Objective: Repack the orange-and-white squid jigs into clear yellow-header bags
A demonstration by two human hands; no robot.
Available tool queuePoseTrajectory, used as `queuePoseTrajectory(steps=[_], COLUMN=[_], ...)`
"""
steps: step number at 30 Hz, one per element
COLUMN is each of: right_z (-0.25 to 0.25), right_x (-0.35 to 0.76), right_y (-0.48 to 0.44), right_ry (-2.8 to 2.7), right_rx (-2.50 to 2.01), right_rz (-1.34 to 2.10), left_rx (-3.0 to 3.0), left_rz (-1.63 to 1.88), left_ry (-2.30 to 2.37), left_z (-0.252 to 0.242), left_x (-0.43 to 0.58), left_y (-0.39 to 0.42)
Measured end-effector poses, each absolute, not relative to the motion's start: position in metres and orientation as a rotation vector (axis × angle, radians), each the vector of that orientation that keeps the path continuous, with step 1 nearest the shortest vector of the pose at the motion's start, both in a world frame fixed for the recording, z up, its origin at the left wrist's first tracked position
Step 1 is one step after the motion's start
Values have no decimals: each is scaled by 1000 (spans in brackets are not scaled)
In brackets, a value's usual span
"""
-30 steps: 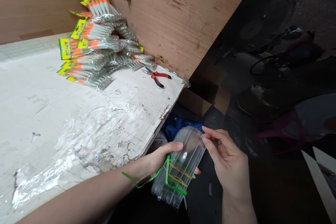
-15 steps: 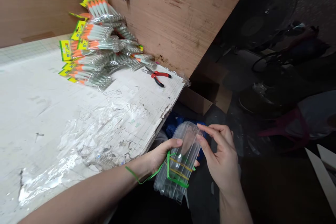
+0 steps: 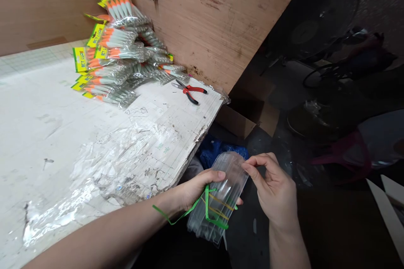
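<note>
My left hand [image 3: 202, 187] is wrapped round a bundle of clear plastic sleeves [image 3: 229, 178], its thumb on top and a fingertip showing at the far side. Yellow rubber bands [image 3: 217, 207] and a green plastic ribbon [image 3: 207, 206] go round the bundle, with a loose ribbon end trailing over my left wrist. With thumb and forefinger, my right hand [image 3: 273, 187] pinches the upper right edge of the sleeves. Whether it has one sleeve or several, I cannot tell. The bundle is tilted, off the table's edge and above my lap.
Packs of orange-and-white fishing lures [image 3: 118, 46] are piled at the back of the white table [image 3: 104, 130]. Red-handled pliers [image 3: 191, 90] lie near its right corner. A wooden panel [image 3: 208, 17] rises behind. Below are a blue bag [image 3: 210, 149] and a cardboard box [image 3: 236, 122].
My right hand has moved slightly right and down, its fingers now pinched together on the sleeve edge. My left hand and the bundle have shifted a little to the right.
</note>
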State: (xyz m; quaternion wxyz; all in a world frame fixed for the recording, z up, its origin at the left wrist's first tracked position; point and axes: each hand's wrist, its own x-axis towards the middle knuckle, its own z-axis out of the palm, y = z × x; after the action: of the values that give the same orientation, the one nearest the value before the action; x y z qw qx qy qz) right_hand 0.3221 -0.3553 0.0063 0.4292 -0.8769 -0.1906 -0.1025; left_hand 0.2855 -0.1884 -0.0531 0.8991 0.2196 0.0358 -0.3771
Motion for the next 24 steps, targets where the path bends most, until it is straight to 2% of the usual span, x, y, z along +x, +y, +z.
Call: queuePoseTrajectory(steps=[7, 16, 24], right_z=[6, -4, -2], right_x=[322, 316, 316], right_y=[-354, -346, -346], right_ry=[-555, -784, -610], right_rx=[-2273, -2332, -2172], right_rz=[-351, -930, -425], left_rx=[458, 435, 448], left_rz=[-807, -782, -734], left_ry=[77, 70, 43], left_z=[-51, -55, -55], left_x=[288, 289, 288], left_y=[-187, -187, -185])
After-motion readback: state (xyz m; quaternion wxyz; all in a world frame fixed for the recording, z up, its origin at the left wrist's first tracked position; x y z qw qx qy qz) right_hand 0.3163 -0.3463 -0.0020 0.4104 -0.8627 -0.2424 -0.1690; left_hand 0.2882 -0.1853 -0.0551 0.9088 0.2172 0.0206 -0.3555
